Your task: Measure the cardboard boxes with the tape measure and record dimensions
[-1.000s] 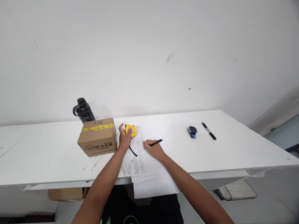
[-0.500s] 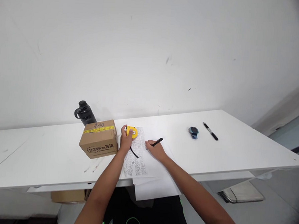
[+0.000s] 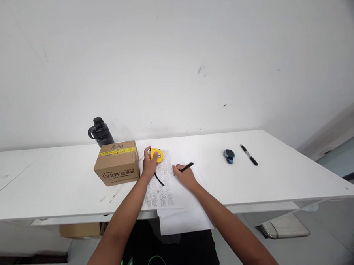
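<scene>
My left hand (image 3: 149, 164) is closed around a yellow tape measure (image 3: 157, 155), which rests on the upper part of a written sheet. A black strap (image 3: 159, 180) trails from the tape measure across the sheet. Pinched in my right hand (image 3: 186, 176) is a black pen (image 3: 187, 167), its tip down near the paper. The written sheet (image 3: 161, 197) is densely covered in small marks on its left side and blank on the right. Under it, blank white paper (image 3: 184, 224) hangs over the table's front edge.
Left of my left hand stands a cardboard box (image 3: 118, 163) with yellow tape, and a dark water bottle (image 3: 101, 132) behind it. To the right on the white table (image 3: 276, 169) lie a blue watch (image 3: 229, 156) and a black marker (image 3: 249, 155). A wall rises behind.
Both hands keep almost the same places and grips. The view has shifted very slightly; nothing else has visibly moved.
</scene>
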`<action>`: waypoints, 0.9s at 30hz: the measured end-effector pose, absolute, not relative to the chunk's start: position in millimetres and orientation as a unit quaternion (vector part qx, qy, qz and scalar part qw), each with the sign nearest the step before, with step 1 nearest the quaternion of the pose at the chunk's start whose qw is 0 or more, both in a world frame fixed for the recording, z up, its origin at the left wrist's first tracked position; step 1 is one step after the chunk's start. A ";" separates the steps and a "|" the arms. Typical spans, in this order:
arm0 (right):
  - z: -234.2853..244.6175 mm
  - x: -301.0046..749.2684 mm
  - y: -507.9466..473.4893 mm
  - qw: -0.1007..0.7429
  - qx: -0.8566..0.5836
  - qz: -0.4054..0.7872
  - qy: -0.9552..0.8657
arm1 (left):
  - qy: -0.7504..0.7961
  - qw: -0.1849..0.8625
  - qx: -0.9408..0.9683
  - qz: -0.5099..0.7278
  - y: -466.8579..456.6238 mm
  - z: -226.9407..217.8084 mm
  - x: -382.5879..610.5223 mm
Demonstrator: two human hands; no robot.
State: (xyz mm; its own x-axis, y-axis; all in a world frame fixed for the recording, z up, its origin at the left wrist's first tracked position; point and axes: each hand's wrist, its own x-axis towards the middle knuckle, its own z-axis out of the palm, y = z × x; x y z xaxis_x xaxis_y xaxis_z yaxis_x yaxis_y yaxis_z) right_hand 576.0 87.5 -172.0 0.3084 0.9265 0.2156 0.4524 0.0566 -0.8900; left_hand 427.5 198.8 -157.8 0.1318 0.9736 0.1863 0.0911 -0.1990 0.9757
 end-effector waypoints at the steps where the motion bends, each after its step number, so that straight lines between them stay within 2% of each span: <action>1: -172.1 576.1 87.5 0.487 -0.652 0.236 -0.532 | 0.442 0.451 0.601 0.489 198.9 -158.0 427.6; 12: -169.7 576.3 86.4 0.464 -0.665 0.260 -0.524 | 0.462 0.425 0.619 0.471 195.3 -154.8 428.0; 16: -167.2 575.0 85.0 0.466 -0.626 0.270 -0.564 | 0.486 0.350 0.670 0.440 189.3 -150.6 424.8; 22: -175.1 578.1 93.4 0.559 -0.640 0.101 -0.518 | 0.461 0.250 0.740 0.420 179.6 -150.1 423.1; 27: -194.5 580.9 107.4 0.520 -0.694 0.108 -0.486 | 0.374 0.117 0.774 0.497 172.9 -152.1 417.6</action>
State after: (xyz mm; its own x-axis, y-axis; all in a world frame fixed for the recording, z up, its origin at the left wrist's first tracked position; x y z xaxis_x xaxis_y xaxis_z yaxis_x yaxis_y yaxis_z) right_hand 580.9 107.4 -194.5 0.5039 0.7870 0.3561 0.5633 0.0131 -0.8262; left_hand 417.6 172.9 -152.1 0.2247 0.6960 0.6820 0.4629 -0.6921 0.5537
